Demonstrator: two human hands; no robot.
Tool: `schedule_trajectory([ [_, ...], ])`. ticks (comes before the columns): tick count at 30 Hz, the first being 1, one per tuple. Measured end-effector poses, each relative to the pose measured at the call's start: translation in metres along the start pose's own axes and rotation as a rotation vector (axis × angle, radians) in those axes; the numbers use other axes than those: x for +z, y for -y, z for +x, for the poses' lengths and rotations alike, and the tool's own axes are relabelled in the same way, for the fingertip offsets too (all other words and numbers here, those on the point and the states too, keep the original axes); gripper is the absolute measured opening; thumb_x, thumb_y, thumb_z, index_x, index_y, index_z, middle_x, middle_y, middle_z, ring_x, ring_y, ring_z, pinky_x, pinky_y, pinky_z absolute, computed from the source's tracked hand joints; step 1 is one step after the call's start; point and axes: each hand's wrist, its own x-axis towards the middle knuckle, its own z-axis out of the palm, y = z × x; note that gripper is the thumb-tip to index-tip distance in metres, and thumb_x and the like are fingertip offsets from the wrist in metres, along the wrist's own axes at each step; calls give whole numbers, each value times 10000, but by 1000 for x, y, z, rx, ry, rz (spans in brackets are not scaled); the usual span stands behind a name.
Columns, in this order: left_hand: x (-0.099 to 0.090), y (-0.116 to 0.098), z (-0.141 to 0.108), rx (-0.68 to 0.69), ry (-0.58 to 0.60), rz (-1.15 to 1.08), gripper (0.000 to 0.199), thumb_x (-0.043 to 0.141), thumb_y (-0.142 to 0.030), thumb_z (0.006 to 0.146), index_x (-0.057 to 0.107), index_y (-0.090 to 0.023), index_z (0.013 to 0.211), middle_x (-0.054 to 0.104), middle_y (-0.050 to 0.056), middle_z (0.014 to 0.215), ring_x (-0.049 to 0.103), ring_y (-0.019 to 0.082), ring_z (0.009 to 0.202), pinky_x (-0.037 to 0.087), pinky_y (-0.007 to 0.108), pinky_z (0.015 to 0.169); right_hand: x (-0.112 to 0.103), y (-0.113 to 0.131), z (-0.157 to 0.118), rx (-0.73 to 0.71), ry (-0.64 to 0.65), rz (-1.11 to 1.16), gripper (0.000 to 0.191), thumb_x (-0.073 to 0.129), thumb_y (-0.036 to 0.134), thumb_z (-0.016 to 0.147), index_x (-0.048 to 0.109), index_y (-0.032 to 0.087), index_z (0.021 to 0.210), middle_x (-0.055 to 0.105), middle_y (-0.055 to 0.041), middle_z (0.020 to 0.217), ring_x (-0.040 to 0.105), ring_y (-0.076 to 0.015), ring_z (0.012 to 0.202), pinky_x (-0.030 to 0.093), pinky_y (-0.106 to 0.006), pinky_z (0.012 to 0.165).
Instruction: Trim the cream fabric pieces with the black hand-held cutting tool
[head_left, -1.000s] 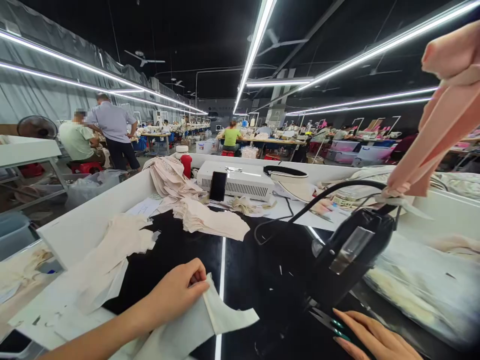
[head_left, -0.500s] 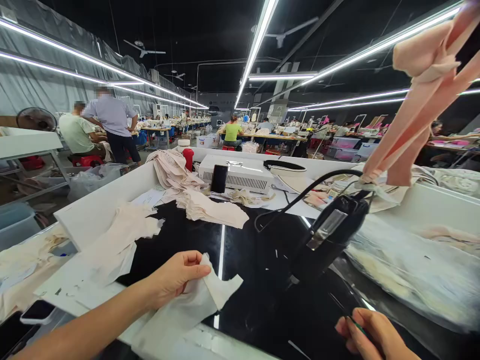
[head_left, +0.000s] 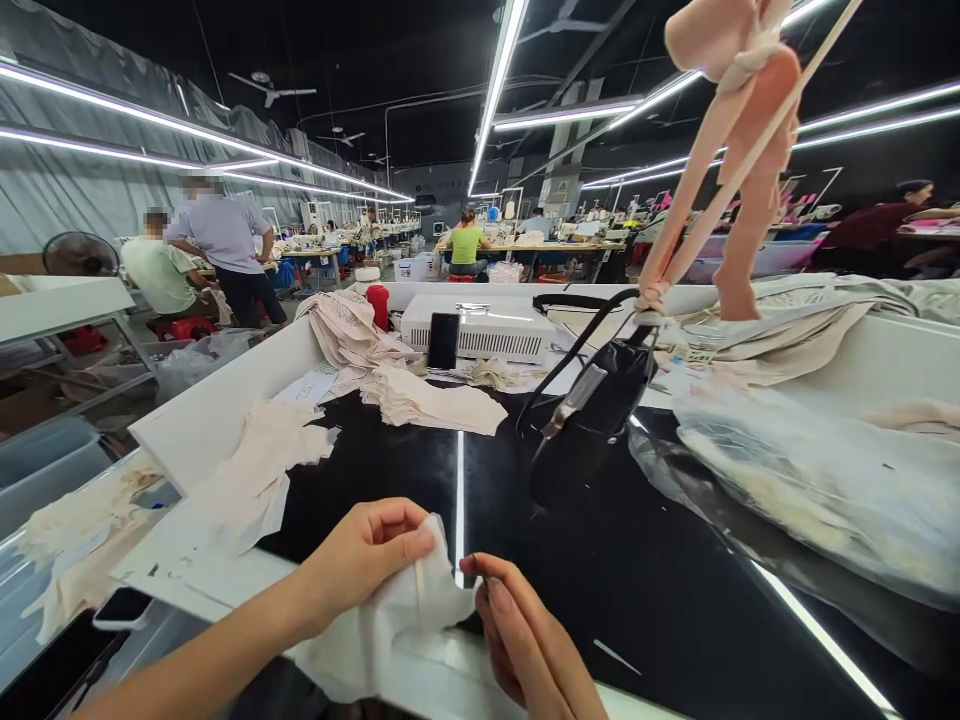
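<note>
My left hand [head_left: 375, 560] pinches the top edge of a thin whitish cloth piece [head_left: 397, 625] between thumb and fingers. The cloth hangs over the front edge of the black tabletop [head_left: 600, 540]. Close to the cloth's right edge is my right hand [head_left: 529, 635], its thumb and fingers pressed together. A small dark bit shows at these fingertips, but what they hold is mostly hidden. Beyond my hands, a black device with a metal plate [head_left: 600, 400] hangs from knotted pink cloth strips [head_left: 739, 150].
Stacked beige cloth pieces [head_left: 435, 400] lie at the back, with more pieces [head_left: 262, 460] on the left. A phone [head_left: 442, 342] leans against a white vented box [head_left: 480, 325]. A plastic-wrapped bundle [head_left: 825, 480] lies on the right. People sit and stand beyond the table.
My right hand has come left to the cloth; the thin tool seen in it before is now mostly hidden. The view has shifted, and the hanging device appears farther left.
</note>
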Motion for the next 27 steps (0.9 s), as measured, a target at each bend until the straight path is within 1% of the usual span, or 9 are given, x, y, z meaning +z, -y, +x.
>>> schedule_trajectory([
  [2, 1, -2, -4, 3, 3, -6, 543, 857, -631, 745, 706, -136, 910, 658, 7, 790, 536, 100, 684, 407, 204, 649, 12, 1, 2, 15, 44, 77, 657, 552, 800, 869, 706, 239, 1176, 546, 10, 661, 488, -154, 569, 417, -243, 504],
  [5, 1, -1, -8, 9, 14, -11, 513, 853, -614, 760, 708, -141, 890, 659, 4, 768, 541, 101, 670, 409, 202, 634, 26, -1, -1, 53, 58, 165, 699, 565, 849, 820, 697, 237, 1132, 465, 40, 624, 393, -123, 531, 333, -235, 488],
  [9, 2, 3, -8, 11, 8, 16, 478, 842, -594, 782, 718, -145, 890, 677, 12, 783, 556, 107, 678, 423, 205, 641, 36, -9, -7, 72, -1, 236, 698, 595, 850, 797, 702, 230, 1099, 500, 26, 662, 398, -116, 543, 313, -235, 494],
  [13, 2, 5, -7, -3, 2, 53, 488, 834, -611, 776, 715, -147, 873, 686, 20, 775, 569, 120, 670, 431, 214, 634, 40, -16, -8, 21, -17, 234, 677, 584, 829, 824, 704, 220, 1096, 479, 25, 661, 381, -119, 557, 280, -224, 469],
  [15, 1, 6, -7, 0, -2, 77, 502, 822, -627, 777, 716, -147, 875, 692, 27, 776, 576, 129, 672, 434, 221, 632, 40, -17, -7, -14, -17, 194, 660, 553, 814, 856, 701, 219, 1102, 486, 21, 668, 398, -130, 564, 301, -229, 462],
  [17, 1, 8, -7, 9, -13, 94, 504, 812, -630, 787, 717, -146, 887, 695, 31, 783, 576, 132, 677, 434, 222, 633, 40, -17, -7, -48, -16, 128, 639, 506, 793, 895, 699, 224, 1111, 510, 12, 676, 438, -148, 571, 352, -242, 468],
  [20, 1, 10, -6, 27, -28, 112, 480, 794, -612, 817, 714, -145, 889, 687, 24, 778, 566, 124, 678, 425, 214, 636, 39, -15, -7, -97, -40, 35, 609, 468, 764, 931, 706, 240, 1132, 530, 4, 683, 505, -179, 619, 438, -255, 522],
  [23, 2, 9, -7, 35, -34, 112, 462, 785, -601, 831, 709, -148, 879, 678, 16, 758, 561, 121, 671, 417, 211, 631, 39, -14, -8, -102, -66, -4, 593, 464, 742, 947, 710, 245, 1157, 499, 15, 676, 492, -177, 619, 462, -258, 563],
  [27, 3, 8, -8, 32, -41, 101, 486, 801, -622, 799, 697, -151, 856, 669, 14, 730, 553, 123, 648, 407, 216, 609, 40, -14, -8, -113, -56, -28, 605, 429, 736, 962, 707, 237, 1160, 477, 21, 672, 460, -176, 603, 463, -265, 579],
])
